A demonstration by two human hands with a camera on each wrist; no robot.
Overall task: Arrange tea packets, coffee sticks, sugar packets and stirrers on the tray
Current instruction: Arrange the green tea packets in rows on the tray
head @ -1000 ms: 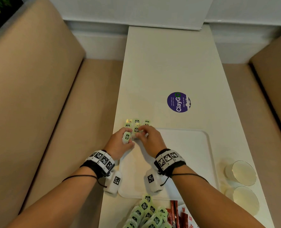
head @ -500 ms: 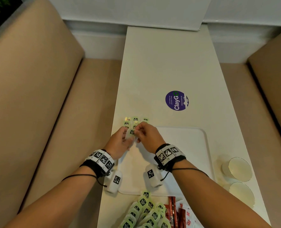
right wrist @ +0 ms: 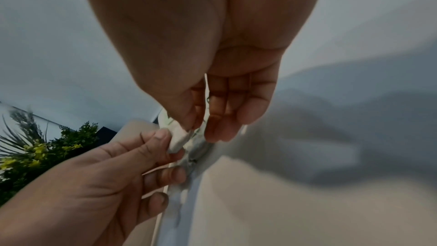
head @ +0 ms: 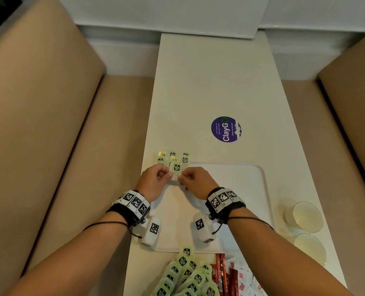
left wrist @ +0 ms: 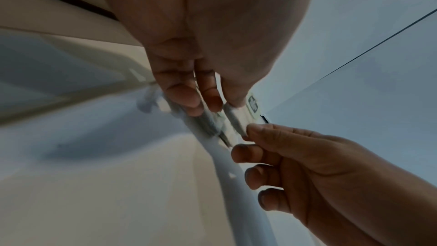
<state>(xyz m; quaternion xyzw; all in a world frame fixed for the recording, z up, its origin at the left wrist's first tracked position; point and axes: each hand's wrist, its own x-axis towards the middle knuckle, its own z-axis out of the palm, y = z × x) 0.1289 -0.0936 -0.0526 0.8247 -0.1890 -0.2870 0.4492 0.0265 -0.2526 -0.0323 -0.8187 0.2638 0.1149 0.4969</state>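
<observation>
Left hand (head: 156, 180): fingers pinch the left edge of one green tea packet (head: 175, 168).
Right hand (head: 195, 181): fingers pinch the right edge of the same packet.
Packet location: held over the far-left corner of the white tray (head: 241, 189), just short of the row of tea packets (head: 173, 157) lying at that corner.
Supply: loose tea packet pile (head: 188, 274) and red coffee sticks (head: 222, 272) on the worktop (head: 209, 82) near the tray's near edge.
Procedure: likely best to lower the packet flat, label up, edge-aligned beside the row; release both pinches together to avoid skew.
Not determinable: whether the row lies on the tray rim or on the worktop; stirrers not identified; the pile is cut off by the frame; wrist views are dim and blurred.
</observation>
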